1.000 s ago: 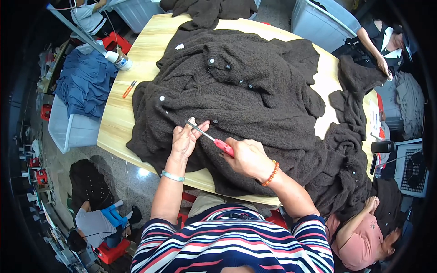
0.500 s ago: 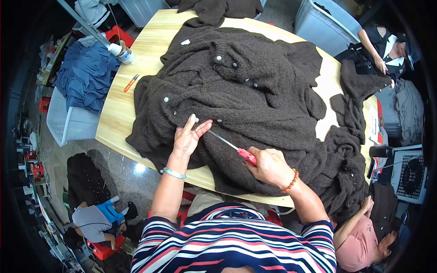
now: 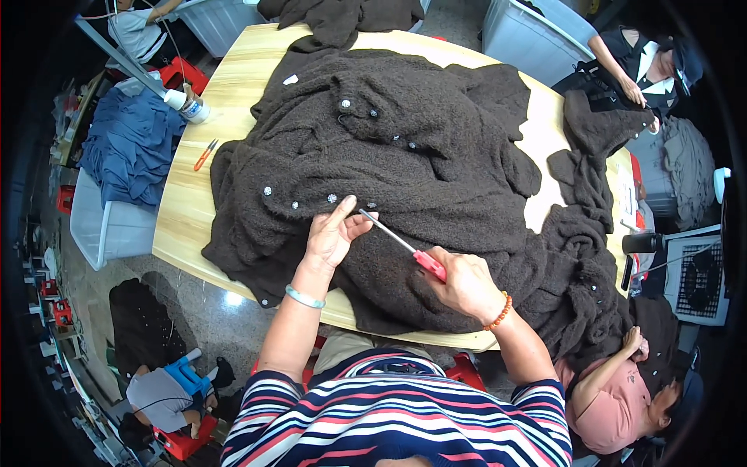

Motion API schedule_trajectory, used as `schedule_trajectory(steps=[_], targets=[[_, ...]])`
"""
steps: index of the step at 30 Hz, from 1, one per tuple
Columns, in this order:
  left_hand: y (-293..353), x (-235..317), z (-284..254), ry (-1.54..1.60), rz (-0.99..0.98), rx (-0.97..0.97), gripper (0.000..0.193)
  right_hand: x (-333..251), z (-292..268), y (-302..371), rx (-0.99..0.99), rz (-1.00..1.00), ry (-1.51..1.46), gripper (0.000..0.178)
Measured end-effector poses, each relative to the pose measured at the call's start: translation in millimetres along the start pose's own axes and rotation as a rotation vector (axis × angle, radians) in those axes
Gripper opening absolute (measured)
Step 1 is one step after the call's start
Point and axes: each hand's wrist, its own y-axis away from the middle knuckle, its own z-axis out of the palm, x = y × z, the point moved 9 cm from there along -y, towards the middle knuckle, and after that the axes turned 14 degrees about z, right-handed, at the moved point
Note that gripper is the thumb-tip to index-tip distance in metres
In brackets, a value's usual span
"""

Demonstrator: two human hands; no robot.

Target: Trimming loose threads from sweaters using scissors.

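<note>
A big dark brown knitted garment [image 3: 389, 163] lies in folds over the table in front of me, dotted with several sparkly round buttons [image 3: 332, 198]. My left hand [image 3: 333, 237] is palm up at the near fold, with the thumb and half-curled fingers apart beside a button. Wrapped in my right hand [image 3: 467, 288] is a tool with a pinkish-red handle [image 3: 430, 265] and a long thin metal shaft [image 3: 391, 233]. Its tip points up-left and reaches close to my left fingers; whether it touches the fabric is hard to tell.
Orange thread snips [image 3: 205, 155] lie at the left of the wooden table [image 3: 183, 226], near a white bottle [image 3: 194, 109]. Blue cloth [image 3: 132, 140] fills a bin beyond. Co-workers handle brown cloth at the far right [image 3: 634, 93] and near right [image 3: 634, 342].
The whole view has shifted, so the table sits slightly further left. My left thumb has come off the button, which now shows to its left. The tool's tip remains near my left fingers.
</note>
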Motion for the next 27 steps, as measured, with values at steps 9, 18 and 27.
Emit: schedule_trajectory(steps=[9,18,27], targets=[[-6,-4,9,-0.229,0.114,-0.036,0.017,35,-6,13,0.007,0.18,0.08,0.022],[4,6,6,-0.394,0.115,-0.02,0.016,29,-11,7,-0.021,0.125,0.034,0.02],[-14,-18,15,-0.125,0.155,0.125,0.012,34,-20,4,0.052,0.143,0.061,0.021]])
